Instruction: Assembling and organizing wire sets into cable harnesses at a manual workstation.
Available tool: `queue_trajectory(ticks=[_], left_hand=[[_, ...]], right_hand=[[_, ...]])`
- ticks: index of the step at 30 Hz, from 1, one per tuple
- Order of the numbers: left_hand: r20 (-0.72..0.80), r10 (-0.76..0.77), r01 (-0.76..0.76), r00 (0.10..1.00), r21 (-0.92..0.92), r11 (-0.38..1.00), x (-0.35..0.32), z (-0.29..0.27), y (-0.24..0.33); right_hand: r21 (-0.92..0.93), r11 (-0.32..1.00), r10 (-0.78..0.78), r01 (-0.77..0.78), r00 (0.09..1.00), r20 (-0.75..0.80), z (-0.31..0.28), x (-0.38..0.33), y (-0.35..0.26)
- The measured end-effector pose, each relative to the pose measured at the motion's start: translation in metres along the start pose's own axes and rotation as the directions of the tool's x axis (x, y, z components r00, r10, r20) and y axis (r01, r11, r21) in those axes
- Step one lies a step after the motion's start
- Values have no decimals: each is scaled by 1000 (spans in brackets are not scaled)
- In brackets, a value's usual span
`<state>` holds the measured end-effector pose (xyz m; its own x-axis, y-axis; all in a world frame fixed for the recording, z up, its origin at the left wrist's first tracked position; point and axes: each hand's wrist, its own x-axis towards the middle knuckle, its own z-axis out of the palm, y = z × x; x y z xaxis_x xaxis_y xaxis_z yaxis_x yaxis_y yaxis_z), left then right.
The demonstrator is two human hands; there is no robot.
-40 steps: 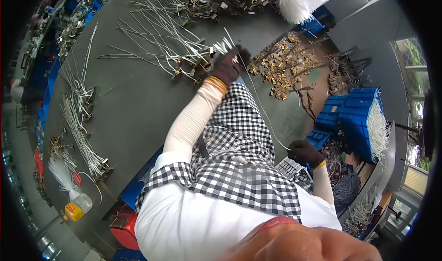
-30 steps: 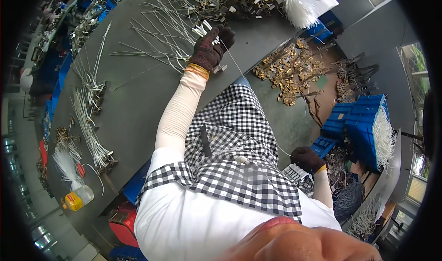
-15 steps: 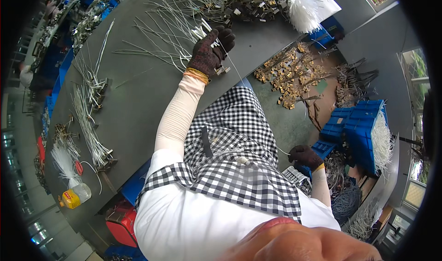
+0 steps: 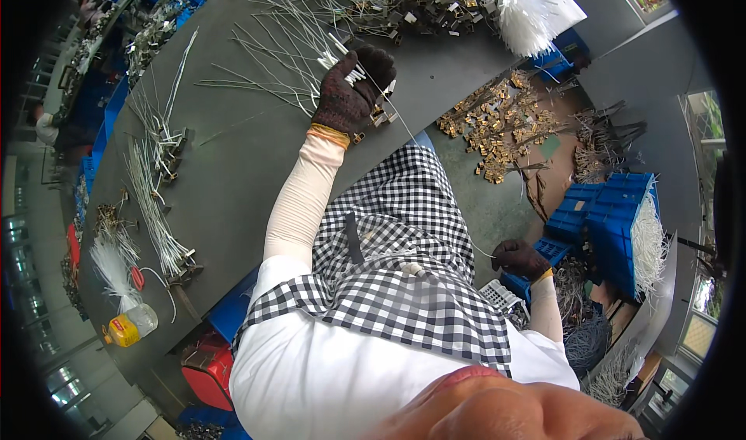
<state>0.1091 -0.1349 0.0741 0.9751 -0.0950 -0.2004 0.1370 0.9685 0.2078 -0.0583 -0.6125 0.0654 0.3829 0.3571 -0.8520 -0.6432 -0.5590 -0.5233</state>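
Note:
In a dark knitted glove, my left hand (image 4: 346,90) is closed round a bundle of thin white wires (image 4: 273,75) over the dark table. The wires fan out to the left of it, and short white sleeves (image 4: 332,58) stick up past the thumb. Small metal end pieces (image 4: 381,116) poke out on the hand's right side. My right hand (image 4: 519,259), gloved the same way, is low at my right and pinches the end of a white strand (image 4: 483,252). Another thin strand (image 4: 402,121) slants from my left hand over the table edge; whether the two are one is hidden.
Metal-ended wires (image 4: 443,9) and a white fibre bundle (image 4: 522,20) heap at the table's far side. More wire bundles (image 4: 155,207) and a yellow-labelled bottle (image 4: 132,325) are at left. Right of the table lie brass-coloured pieces (image 4: 501,129) and blue crates (image 4: 622,222).
My left fingers have shifted slightly on the bundle, still gripping it. My right hand keeps its pinch on the strand, almost unmoved. The whole view has drifted slightly.

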Motion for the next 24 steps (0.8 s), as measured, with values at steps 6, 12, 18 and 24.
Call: queue_trajectory(ticks=[6,12,18,24], left_hand=[[-20,48,-46,999,103,994,-2,3,-6],[-67,123,-85,990,415,906,-12,16,-12],[-55,52,-31,997,325,945,-10,14,-9],[38,101,-108,994,312,944,0,6,11]], right_hand=[[-78,997,25,-21,998,54,-1,8,-2],[42,998,48,-56,982,185,-15,20,10],[28,999,-27,25,994,107,-13,19,5],[13,1000,25,-26,997,71,-17,6,6]])
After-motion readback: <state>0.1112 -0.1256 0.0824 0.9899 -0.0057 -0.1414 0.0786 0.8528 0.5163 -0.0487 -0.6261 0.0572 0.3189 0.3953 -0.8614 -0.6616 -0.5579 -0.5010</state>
